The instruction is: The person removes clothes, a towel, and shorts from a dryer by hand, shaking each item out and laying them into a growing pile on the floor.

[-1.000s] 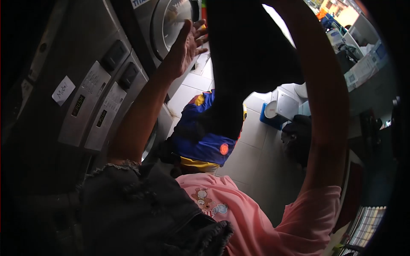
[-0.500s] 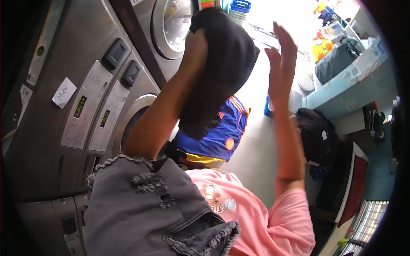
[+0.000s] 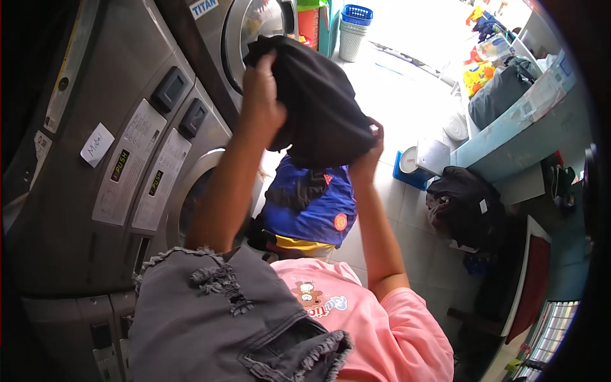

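Observation:
A black garment (image 3: 321, 102), its kind hard to make out, is stretched in the air between both hands. My left hand (image 3: 262, 95) grips its upper left edge, thumb on the near side. At its lower right corner, my right hand (image 3: 369, 153) is closed on the cloth, with part of the fingers hidden behind it. Grey denim shorts (image 3: 216, 312) with frayed hems hang over my left shoulder and upper arm. Below the black cloth, a blue sports jersey (image 3: 305, 213) lies on a pile with yellow and dark clothes.
Stacked steel washing machines (image 3: 153, 127) line the left side, one round door (image 3: 254, 32) near the garment. Blue and white baskets (image 3: 353, 38) stand at the back. On the right are a black bag (image 3: 468, 204), a blue tub (image 3: 407, 172) and a pale-blue counter (image 3: 515, 121) with bags.
My right hand, raised open and apart from the cloth before, has come down and taken hold of its right corner. The black garment now spreads between both hands; its hanging lower end has risen.

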`<state>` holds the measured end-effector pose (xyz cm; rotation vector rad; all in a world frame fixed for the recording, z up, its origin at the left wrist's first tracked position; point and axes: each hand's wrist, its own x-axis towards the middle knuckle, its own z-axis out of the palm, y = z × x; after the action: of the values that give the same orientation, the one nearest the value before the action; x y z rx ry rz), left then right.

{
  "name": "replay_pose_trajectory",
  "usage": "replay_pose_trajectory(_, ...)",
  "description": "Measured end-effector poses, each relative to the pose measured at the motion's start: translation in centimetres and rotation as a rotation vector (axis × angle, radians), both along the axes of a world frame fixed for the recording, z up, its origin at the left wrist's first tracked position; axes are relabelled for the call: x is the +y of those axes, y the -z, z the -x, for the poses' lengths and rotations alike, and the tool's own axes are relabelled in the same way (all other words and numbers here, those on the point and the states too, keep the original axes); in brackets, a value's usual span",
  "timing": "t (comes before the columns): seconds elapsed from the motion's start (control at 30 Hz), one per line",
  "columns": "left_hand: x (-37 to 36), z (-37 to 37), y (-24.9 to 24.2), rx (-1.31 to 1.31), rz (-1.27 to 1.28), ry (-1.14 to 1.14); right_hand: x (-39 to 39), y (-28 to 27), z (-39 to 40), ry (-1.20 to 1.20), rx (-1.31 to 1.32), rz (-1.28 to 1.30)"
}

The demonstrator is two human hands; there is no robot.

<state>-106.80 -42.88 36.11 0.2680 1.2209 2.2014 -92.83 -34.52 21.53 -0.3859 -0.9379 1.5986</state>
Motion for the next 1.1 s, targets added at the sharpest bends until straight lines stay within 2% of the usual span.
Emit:
replay_pose_trajectory(0.03,-0.7,1.5,0.6,0.155,0.040,-0.031,0.4,-1.8,-1.4,-0.003,-0.026,-0.020)
replay_pose_trajectory(0.07,-1.5,3.1,1.4,0.310,0.083,-0.059,1.0,-3.6,-2.2,0.119,-0.127,-0.116)
replay_pose_trajectory(0.1,-2.6,4.9,2.3,0.441,0.158,-0.029,1.8,-5.1,-3.5,0.095,-0.247,-0.148)
replay_pose_trajectory(0.13,-3.6,6.4,3.5,0.570,0.235,0.007,2.3,-6.7,-5.0,-0.028,-0.462,-0.285)
replay_pose_trajectory(0.2,-4.4,8.7,6.5,0.544,0.265,-0.032,2.4,-7.8,-5.4,-0.504,-0.391,-0.196)
replay_pose_trajectory(0.23,-4.8,9.5,8.0,0.663,0.504,0.012,1.7,-8.4,-5.3,-0.504,-0.400,-0.182)
replay_pose_trajectory(0.3,-4.8,10.0,9.5,0.894,1.057,0.143,-0.5,-9.3,-3.9,-0.712,-0.305,0.106)
replay_pose_trajectory(0.33,-4.8,9.3,10.0,0.960,1.242,0.248,-1.1,-8.7,-3.2,-0.713,-0.312,0.117)
replay_pose_trajectory(0.4,-5.0,6.1,10.4,1.198,1.080,0.029,-1.9,-7.4,-1.5,-0.521,0.035,0.300)
replay_pose_trajectory(0.47,-5.7,1.5,8.5,1.106,0.486,0.068,-3.1,-7.4,-0.2,-0.464,0.081,0.335)
replay_pose_trajectory(0.53,-6.7,-4.5,8.4,0.968,0.224,0.268,-4.2,-7.3,0.9,-0.365,0.176,0.379)
replay_pose_trajectory(0.6,-5.9,-6.4,11.0,0.798,0.065,0.368,-4.3,-7.0,1.2,-0.356,0.155,0.354)
replay_pose_trajectory(0.63,-5.8,-6.2,11.5,0.790,0.078,0.366,-4.2,-6.9,1.2,-0.338,0.145,0.317)
replay_pose_trajectory(0.7,-4.5,-5.1,10.5,1.080,0.154,0.511,-3.9,-6.8,0.6,-0.304,0.136,0.275)
replay_pose_trajectory(0.73,-3.9,-5.1,10.2,1.073,0.159,0.506,-3.6,-7.3,-0.1,-0.275,0.114,0.246)
replay_pose_trajectory(0.8,-2.4,-5.7,9.9,1.005,0.042,0.667,-3.4,-8.5,-1.1,-0.204,0.139,0.118)
replay_pose_trajectory(0.83,-1.7,-5.9,9.8,1.038,0.061,0.559,-3.1,-9.0,-1.7,-0.141,-0.001,0.022)
replay_pose_trajectory(0.87,-1.2,-5.8,9.3,1.038,0.061,0.558,-2.8,-9.6,-2.4,-0.074,-0.141,-0.077)
replay_pose_trajectory(0.9,-0.6,-5.7,8.5,1.130,0.090,0.613,-2.4,-10.5,-3.4,0.137,-0.501,-0.316)
replay_pose_trajectory(0.93,-0.2,-5.8,7.7,1.221,0.118,0.670,-2.1,-11.0,-4.3,0.462,-0.827,-0.528)
replay_pose_trajectory(0.97,-0.1,-6.3,7.0,1.257,-0.016,0.611,-1.0,-11.1,-5.4,0.599,-0.899,-0.789)
replay_pose_trajectory(1.0,-0.1,-6.6,6.1,1.254,-0.018,0.616,-0.2,-11.1,-6.1,0.734,-0.962,-1.053)
replay_pose_trajectory(1.03,-0.1,-6.7,5.2,1.327,-0.061,0.652,0.0,-10.5,-6.6,0.205,-0.701,-0.889)
replay_pose_trajectory(1.07,-0.1,-6.8,4.6,1.400,-0.104,0.686,0.2,-9.8,-7.1,-0.213,-0.454,-0.583)
replay_pose_trajectory(1.1,-0.2,-6.7,4.6,1.390,-0.101,0.745,1.1,-8.7,-8.7,-0.459,-0.574,-0.480)
